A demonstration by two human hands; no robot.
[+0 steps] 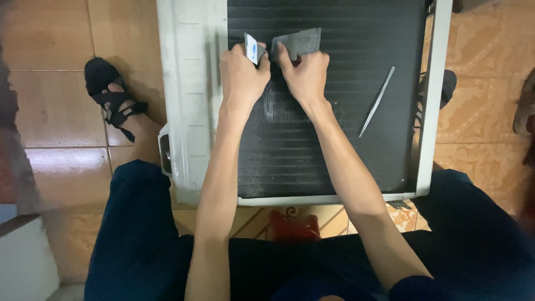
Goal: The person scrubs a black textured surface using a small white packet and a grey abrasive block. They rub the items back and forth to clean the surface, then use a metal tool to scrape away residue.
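Knees cropped; left hand (242,75) hides card (252,49)

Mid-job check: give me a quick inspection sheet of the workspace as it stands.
Surface: dark finned coil panel in a white frame, lying on a tan tiled floor.
Job's things: small card in the left hand; grey card under the right hand.
Clutter: long tweezers lying loose on the panel.
Grippers: both hands closed on their cards, side by side at the panel's top.
Cables: nothing seen.
Surroundings: sandalled foot left; red object below the frame.
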